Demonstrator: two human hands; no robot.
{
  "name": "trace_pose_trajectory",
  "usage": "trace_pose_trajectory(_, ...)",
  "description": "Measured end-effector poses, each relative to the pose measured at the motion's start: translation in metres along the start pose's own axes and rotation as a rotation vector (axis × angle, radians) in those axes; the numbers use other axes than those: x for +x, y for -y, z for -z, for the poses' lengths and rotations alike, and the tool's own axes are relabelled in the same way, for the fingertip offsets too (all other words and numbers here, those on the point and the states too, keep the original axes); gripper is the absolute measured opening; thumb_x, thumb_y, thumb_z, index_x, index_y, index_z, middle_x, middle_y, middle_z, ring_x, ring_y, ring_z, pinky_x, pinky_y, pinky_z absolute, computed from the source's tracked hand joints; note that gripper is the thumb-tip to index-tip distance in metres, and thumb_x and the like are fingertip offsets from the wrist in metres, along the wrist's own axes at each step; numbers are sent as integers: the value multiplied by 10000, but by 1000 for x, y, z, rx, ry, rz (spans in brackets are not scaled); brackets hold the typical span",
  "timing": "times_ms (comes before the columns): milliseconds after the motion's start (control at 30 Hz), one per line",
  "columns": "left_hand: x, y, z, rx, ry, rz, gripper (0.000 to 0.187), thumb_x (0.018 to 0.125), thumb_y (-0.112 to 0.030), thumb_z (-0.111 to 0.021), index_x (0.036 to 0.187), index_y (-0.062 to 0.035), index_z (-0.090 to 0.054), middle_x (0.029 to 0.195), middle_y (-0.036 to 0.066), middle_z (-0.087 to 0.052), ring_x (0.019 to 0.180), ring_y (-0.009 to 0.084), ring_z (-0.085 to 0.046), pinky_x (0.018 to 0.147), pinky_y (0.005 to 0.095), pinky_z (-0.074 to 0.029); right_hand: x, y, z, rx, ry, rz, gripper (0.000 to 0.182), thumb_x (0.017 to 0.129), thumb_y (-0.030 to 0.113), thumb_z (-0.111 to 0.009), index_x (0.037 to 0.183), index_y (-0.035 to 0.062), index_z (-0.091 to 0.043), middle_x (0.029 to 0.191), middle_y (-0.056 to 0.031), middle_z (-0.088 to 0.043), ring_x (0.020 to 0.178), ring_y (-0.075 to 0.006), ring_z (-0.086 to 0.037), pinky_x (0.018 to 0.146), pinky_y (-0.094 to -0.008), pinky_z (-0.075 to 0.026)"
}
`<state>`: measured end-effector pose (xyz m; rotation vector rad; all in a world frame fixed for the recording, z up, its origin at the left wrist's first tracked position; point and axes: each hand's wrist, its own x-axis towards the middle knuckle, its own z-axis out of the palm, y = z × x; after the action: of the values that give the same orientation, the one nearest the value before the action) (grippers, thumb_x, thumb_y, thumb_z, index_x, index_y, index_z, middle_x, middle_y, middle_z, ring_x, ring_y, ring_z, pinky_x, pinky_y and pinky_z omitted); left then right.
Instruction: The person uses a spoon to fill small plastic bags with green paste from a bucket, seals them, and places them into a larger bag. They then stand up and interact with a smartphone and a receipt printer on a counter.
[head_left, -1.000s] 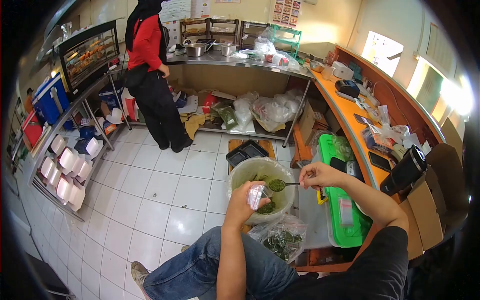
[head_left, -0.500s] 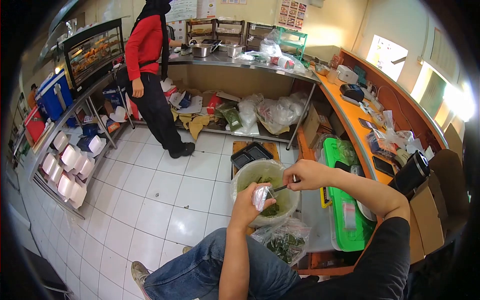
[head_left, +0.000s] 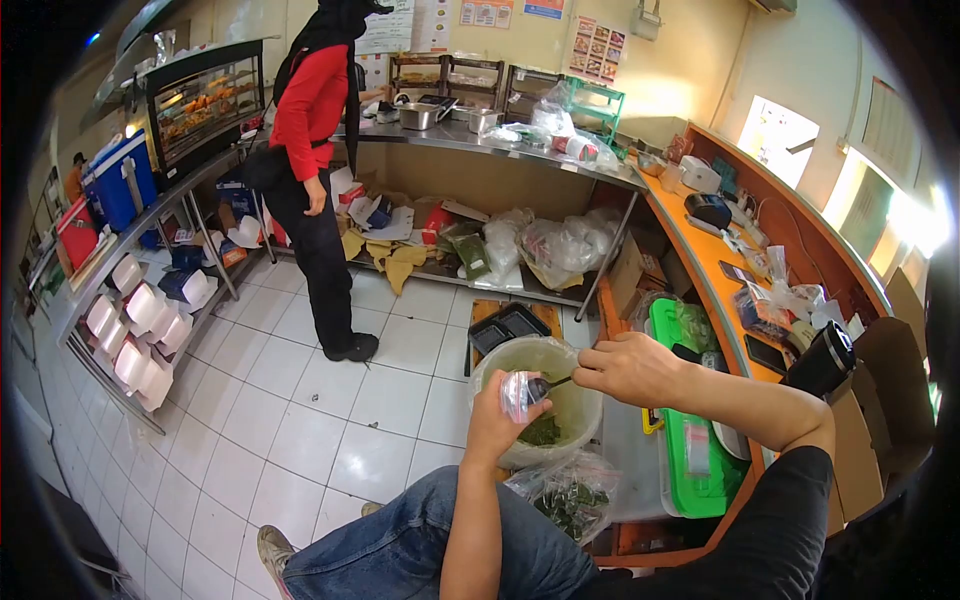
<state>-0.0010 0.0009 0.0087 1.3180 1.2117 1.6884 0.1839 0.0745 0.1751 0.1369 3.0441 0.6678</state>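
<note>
My left hand (head_left: pixel 500 425) holds a small clear plastic bag (head_left: pixel 518 392) up over a plastic-lined bucket (head_left: pixel 575 365) with green leafy stuff at its bottom. My right hand (head_left: pixel 628 368) grips a metal spoon (head_left: pixel 550 383) whose bowl is tipped into the mouth of the small bag. A larger clear bag of green leaves (head_left: pixel 565 492) lies on the floor beside my knee, below the bucket.
A person in a red top (head_left: pixel 318 150) stands at the steel counter (head_left: pixel 520 140). A green lid (head_left: pixel 700 440) and black tumbler (head_left: pixel 822 358) sit at right by the orange counter (head_left: pixel 700 250). Black trays (head_left: pixel 505 328) lie behind the bucket. White boxes (head_left: pixel 135 325) fill the left shelf.
My right hand brought the loaded spoon from above the bucket leftward into the small bag's mouth. The person in red stepped and turned along the counter.
</note>
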Motion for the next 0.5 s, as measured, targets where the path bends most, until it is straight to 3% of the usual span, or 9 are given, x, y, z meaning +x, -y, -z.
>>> trace_pose_trajectory(67,-1,0,-1,89,-38,-75,431,735,-171,-857,1071,-38,-622,970,82,-713,867,172,-679,787,305,-516,-4,1,3,-35,-5,-24,138,803,137,-588,934,124,-548,859,-15,-533,766,-195,-606,654,-334,-509)
trace_pose_trajectory(200,-2,0,0,98,-38,-94,447,732,-189,-863,1078,-39,-622,966,90,-712,860,177,-679,785,305,-516,-9,2,1,7,-12,-65,138,791,141,-618,914,122,-558,815,-30,-528,731,-212,-618,644,-353,-514)
trace_pose_trajectory(267,-3,-8,2,131,-63,-47,459,726,-146,-867,1103,-33,-633,1032,80,-709,937,183,-662,852,312,-505,-10,3,6,139,60,-264,173,811,120,-605,982,112,-580,849,-62,-600,740,-268,-653,620,-399,-523)
trace_pose_trajectory(500,-2,5,0,69,-75,-44,435,730,-163,-867,1069,-27,-631,1000,83,-711,908,181,-671,834,315,-516,-31,1,-10,605,-16,-570,141,845,149,-605,964,76,-621,807,-118,-678,742,-311,-666,657,-426,-516)
